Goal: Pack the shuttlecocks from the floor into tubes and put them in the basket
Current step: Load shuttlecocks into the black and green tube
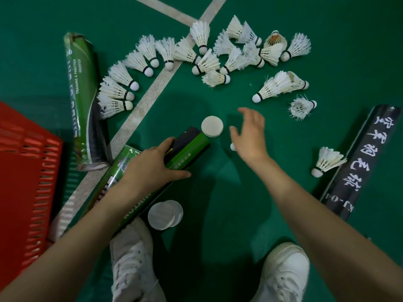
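Several white feather shuttlecocks lie in an arc on the green floor ahead of me. My left hand grips a green and black tube that lies slanted on the floor, its open end pointing at a white round cap. My right hand hovers just right of that cap with fingers spread and relaxed. A small white cork peeks out from under its palm. The red slatted basket stands at the left edge.
Another green tube lies at the left, and a black tube lies at the right with one shuttlecock beside it. Two clear caps rest near my white shoes. White court lines cross the floor.
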Motion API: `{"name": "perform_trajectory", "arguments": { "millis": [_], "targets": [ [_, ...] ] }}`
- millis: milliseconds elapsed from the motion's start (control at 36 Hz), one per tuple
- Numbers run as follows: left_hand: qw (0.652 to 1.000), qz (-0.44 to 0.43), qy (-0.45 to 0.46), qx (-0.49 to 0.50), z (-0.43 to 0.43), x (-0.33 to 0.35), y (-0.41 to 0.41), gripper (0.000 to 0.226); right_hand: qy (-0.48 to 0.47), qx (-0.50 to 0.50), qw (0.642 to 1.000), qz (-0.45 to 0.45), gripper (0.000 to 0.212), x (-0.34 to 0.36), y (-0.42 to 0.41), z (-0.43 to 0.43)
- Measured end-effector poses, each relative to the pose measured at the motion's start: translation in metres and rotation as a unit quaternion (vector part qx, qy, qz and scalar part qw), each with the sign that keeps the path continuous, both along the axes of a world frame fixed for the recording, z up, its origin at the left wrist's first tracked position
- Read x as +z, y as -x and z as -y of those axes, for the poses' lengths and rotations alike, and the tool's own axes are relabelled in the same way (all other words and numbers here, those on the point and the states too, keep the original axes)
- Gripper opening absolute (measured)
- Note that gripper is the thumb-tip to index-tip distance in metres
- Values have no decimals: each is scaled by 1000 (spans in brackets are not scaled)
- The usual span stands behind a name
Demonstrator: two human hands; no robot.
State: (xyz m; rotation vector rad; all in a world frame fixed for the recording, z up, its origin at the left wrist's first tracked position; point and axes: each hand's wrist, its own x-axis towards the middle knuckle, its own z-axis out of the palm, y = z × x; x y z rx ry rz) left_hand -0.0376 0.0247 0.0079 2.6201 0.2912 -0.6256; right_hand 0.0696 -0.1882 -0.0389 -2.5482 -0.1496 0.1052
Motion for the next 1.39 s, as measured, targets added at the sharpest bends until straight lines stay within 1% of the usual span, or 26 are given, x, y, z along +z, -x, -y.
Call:
{"name": "perform_trajectory", "arguments": {
  "millis": [56,111,139,194,250,333,417,472,528,639,722,806,833,889,917,944,972,1000,1056,1083,1139,1167,1278,1361,1389],
  "targets": [
    [1000,2,11,7,-2,0,1,97,21,100,994,-27,49,-3,-6,-20],
    [1000,3,19,9,-5,0,2,97,69,169,978,-96,64,-10,-11,-39],
    [1000,5,21,8,-6,0,2,97,99,184,968,-139,72,-15,-15,-46],
    [1000,4,19,3,-9,0,4,97,138,180,952,-207,81,-23,-21,-57],
    [1000,-1,13,-2,-11,0,7,97,144,156,947,-239,81,-31,-27,-61],
    [1000,-4,11,-3,-15,-2,8,97,163,150,948,-227,72,-38,-27,-60],
    [1000,0,29,8,-17,-2,8,97,133,136,966,-175,57,-37,-24,-56],
    [999,0,39,16,-19,-1,9,98,128,129,971,-158,53,-35,-22,-54],
    [999,-2,43,25,-21,-2,9,98,145,113,969,-164,56,-34,-20,-52],
    [999,-10,38,23,-24,-2,13,98,169,64,958,-221,78,-29,-15,-52],
    [999,-18,32,18,-23,-3,14,98,184,63,958,-209,77,-28,-8,-51],
    [999,-24,44,21,-19,-3,14,98,171,54,960,-216,76,-30,3,-46],
    [998,-24,48,22,-17,-3,14,97,163,52,961,-217,73,-30,6,-43],
    [998,-19,48,22,-14,-1,13,96,135,61,968,-201,55,-28,10,-39],
    [999,-16,47,21,-13,0,13,97,103,64,974,-190,43,-27,12,-38],
    [999,-12,46,19,-11,0,12,96,48,54,980,-183,33,-25,14,-37],
    [999,-10,46,17,-10,1,11,96,-26,26,981,-191,24,-19,16,-37],
    [999,-7,47,16,-8,2,10,96,-108,-17,972,-206,17,-13,18,-38],
    [998,3,56,16,-5,5,9,95,-249,-96,937,-225,11,2,21,-38],
    [998,9,60,15,-3,6,9,95,-310,-113,915,-231,11,9,23,-37],
    [998,19,64,11,1,10,8,93,-423,-116,865,-244,14,19,26,-35],
    [997,23,67,9,4,12,8,93,-454,-105,850,-246,14,25,28,-34],
    [996,49,78,-4,12,19,8,91,-470,-37,850,-236,10,44,35,-27],
    [995,65,75,-12,17,22,8,91,-436,14,866,-245,28,55,40,-23],
    [995,70,74,-12,18,23,8,91,-420,21,874,-244,31,58,42,-22]
  ]
}}
